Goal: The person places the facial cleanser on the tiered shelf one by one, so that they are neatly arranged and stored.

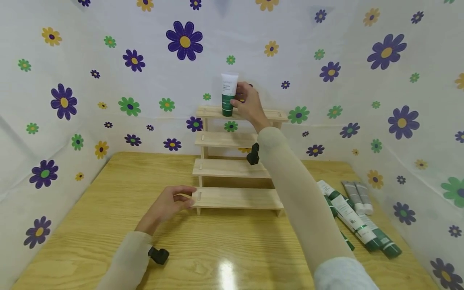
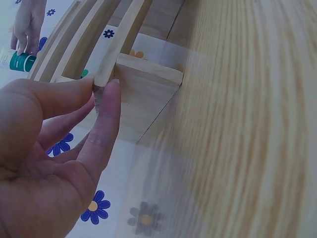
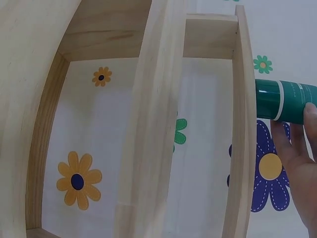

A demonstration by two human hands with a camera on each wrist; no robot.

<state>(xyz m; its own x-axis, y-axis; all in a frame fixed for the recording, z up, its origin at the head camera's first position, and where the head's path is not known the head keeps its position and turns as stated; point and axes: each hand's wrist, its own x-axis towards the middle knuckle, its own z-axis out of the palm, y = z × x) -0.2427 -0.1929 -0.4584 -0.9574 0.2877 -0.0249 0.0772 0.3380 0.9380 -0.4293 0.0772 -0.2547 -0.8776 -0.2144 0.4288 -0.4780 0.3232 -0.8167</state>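
A white-and-green squeeze tube (image 1: pixel 228 94) stands upright, cap down, at the top step of a wooden tiered shelf (image 1: pixel 232 167). My right hand (image 1: pixel 248 101) grips the tube from its right side, thumb in front. In the right wrist view the tube's green cap (image 3: pixel 268 99) meets the edge of the top board, or nearly so; I cannot tell which. Down at the lowest step, my left hand (image 1: pixel 170 203) pinches the left end of the board (image 2: pixel 106 74) between thumb and fingers.
On the table's right side lie several white-and-green tubes (image 1: pixel 349 213) in a loose pile. Beside them are two grey tubes (image 1: pixel 357 195) with white caps. A flower-patterned cloth (image 1: pixel 145 88) hangs behind and along both sides of the wooden table (image 1: pixel 108 193).
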